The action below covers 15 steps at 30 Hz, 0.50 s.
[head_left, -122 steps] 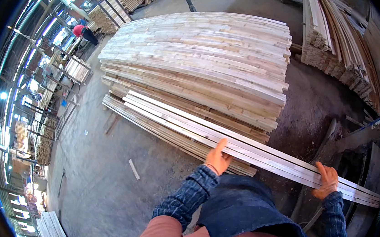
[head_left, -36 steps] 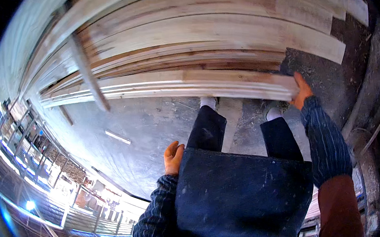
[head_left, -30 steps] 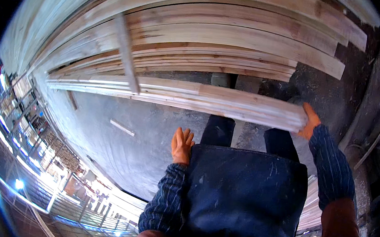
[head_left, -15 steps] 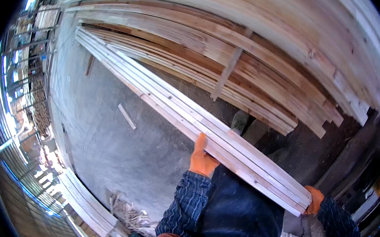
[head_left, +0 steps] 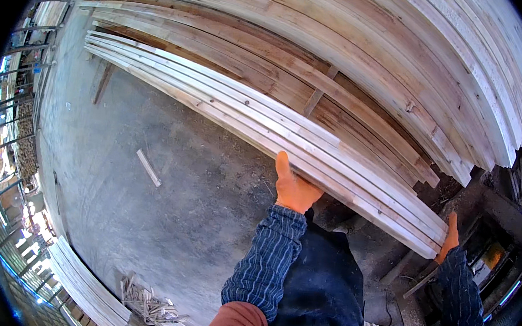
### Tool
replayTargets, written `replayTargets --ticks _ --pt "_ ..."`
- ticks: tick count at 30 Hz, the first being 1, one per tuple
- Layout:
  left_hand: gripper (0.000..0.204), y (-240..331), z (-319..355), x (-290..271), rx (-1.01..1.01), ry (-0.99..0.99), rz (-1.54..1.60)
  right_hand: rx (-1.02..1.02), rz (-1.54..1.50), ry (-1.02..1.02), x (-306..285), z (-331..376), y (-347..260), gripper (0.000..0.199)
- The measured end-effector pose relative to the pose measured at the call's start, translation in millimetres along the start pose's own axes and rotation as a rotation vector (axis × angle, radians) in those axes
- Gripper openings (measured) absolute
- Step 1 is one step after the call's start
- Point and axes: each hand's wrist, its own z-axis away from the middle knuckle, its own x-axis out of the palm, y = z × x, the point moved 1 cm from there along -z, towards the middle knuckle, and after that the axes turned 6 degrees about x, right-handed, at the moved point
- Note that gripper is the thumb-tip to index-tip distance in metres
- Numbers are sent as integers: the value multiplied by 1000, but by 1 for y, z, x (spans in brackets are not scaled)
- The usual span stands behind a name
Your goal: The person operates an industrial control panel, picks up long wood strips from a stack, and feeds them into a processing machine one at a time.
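Note:
I hold a bundle of long pale wooden boards (head_left: 247, 114) that runs from the upper left down to the lower right. My left hand (head_left: 292, 188), in an orange glove, grips the bundle's near edge around its middle. My right hand (head_left: 448, 239), also gloved in orange, holds the bundle's right end. Behind the bundle rises a big stack of wooden planks (head_left: 372, 54), with thin spacer sticks between its layers. My dark apron (head_left: 317, 294) and striped sleeves fill the lower middle.
The grey concrete floor (head_left: 143, 214) carries one loose strip of wood (head_left: 148, 167). A heap of offcuts (head_left: 150, 306) and a row of boards (head_left: 82, 287) lie at the lower left. Metal racks line the left rim. A machine with a yellow part (head_left: 490, 257) stands at the right.
The view has swung from looking straight down to looking along the stack. The bundle came up off the low pile into both my hands and now slants down to the right.

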Motion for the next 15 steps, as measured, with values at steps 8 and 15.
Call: replayTargets --ticks 8,15 --pt "100 -1 -8 11 22 7 -54 21 16 13 5 -9 9 67" --pt "103 27 24 25 239 -28 9 -563 1303 -233 2 88 -10 39"
